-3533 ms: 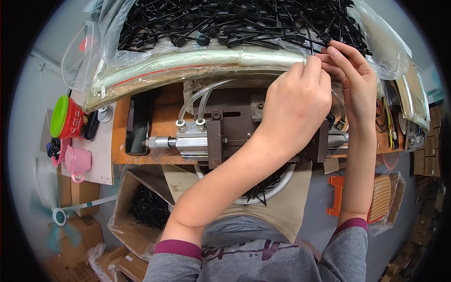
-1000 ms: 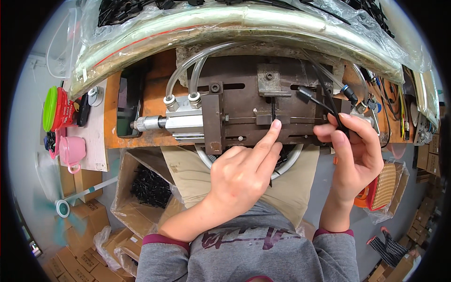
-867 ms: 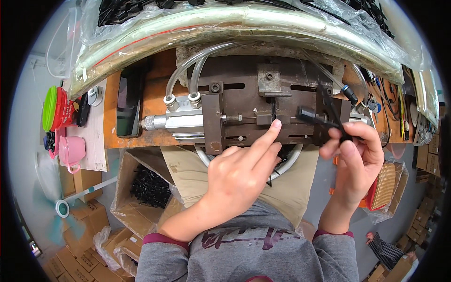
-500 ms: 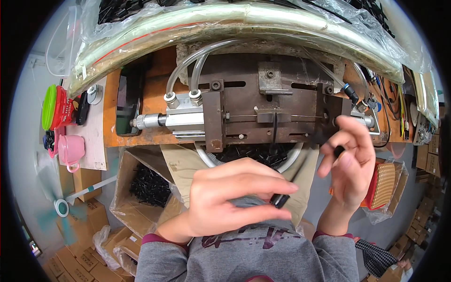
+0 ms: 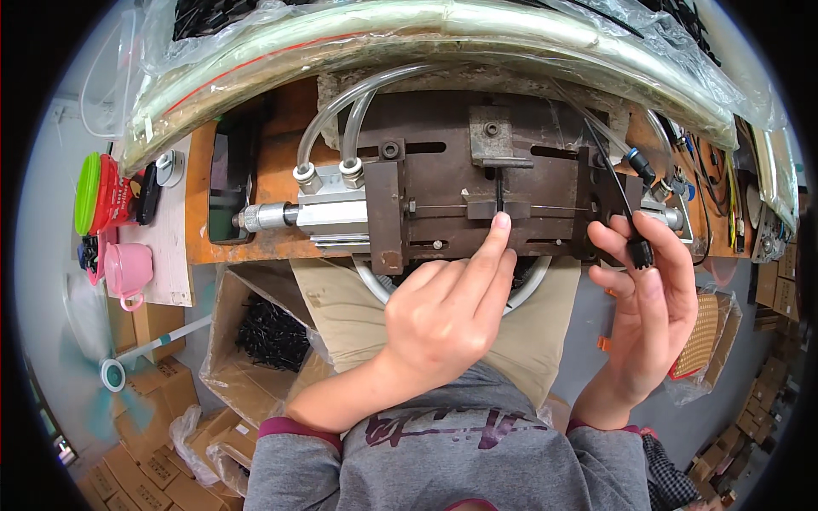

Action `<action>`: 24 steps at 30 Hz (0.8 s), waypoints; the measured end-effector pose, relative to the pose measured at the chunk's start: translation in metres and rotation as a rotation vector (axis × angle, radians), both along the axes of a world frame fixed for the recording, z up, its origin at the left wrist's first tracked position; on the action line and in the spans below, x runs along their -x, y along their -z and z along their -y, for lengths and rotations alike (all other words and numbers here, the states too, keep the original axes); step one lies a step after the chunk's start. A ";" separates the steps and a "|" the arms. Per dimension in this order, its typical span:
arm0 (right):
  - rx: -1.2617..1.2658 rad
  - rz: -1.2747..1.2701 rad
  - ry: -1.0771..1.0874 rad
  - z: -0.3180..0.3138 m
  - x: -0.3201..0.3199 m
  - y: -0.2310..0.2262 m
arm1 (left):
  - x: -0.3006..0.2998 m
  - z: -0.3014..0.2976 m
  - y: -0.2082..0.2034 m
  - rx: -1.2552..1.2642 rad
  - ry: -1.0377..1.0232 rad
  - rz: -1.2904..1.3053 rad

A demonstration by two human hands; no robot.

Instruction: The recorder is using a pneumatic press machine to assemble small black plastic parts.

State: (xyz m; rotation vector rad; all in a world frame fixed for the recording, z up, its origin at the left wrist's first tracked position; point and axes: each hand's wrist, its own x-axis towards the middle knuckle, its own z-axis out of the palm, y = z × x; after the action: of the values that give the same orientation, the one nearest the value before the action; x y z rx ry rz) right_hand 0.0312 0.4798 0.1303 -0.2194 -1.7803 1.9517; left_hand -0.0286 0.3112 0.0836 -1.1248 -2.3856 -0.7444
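Observation:
My left hand [image 5: 447,319] reaches over the front of a dark metal fixture [image 5: 443,183]. Its index finger is stretched out, the tip on or beside the near end of a slim black strip [image 5: 500,189] lying across the small central block [image 5: 479,209]; the thumb is hidden. On the right, my right hand [image 5: 648,307] pinches a long thin black strip [image 5: 612,175] by its thicker, ribbed head [image 5: 640,253], thumb against fingers. The strip's thin tail points up and away over the fixture's right end.
Metal cylinders [image 5: 331,217] with clear hoses flank the fixture on an orange bench [image 5: 285,175]. Long plastic-wrapped bundles [image 5: 443,30] lie behind it. A carton of black pieces [image 5: 273,334] stands lower left, a pink cup [image 5: 129,268] on the left, and a fan [image 5: 112,375] below it.
My left hand has moved up and away to the fixture; the black piece it pinched no longer shows there. The strip in the fixture sits farther back. My right hand now shows a strip pointing up.

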 end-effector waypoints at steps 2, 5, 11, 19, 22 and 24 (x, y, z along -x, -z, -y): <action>-0.056 0.033 -0.005 0.000 -0.002 0.000 | 0.000 0.001 -0.001 0.015 0.003 0.000; 0.027 0.054 -0.058 0.000 -0.010 -0.003 | 0.000 0.002 -0.004 0.049 0.008 0.025; -0.648 -0.005 -0.073 -0.007 -0.011 0.002 | 0.005 0.008 -0.025 0.065 0.082 0.116; -1.041 -0.027 -0.118 0.009 0.002 0.028 | 0.102 0.020 -0.084 -0.188 -0.001 -0.235; -1.146 -0.028 -0.180 0.018 0.006 0.030 | 0.137 0.012 -0.092 -0.210 -0.036 -0.336; -1.199 -0.041 -0.153 0.022 0.009 0.031 | 0.148 0.001 -0.094 -0.199 -0.069 -0.285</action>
State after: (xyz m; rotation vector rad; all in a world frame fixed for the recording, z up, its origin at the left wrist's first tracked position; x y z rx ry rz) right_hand 0.0225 0.4578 0.0992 0.3668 -2.6177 0.6666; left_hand -0.1764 0.3098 0.1777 -0.9890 -2.0535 -0.7262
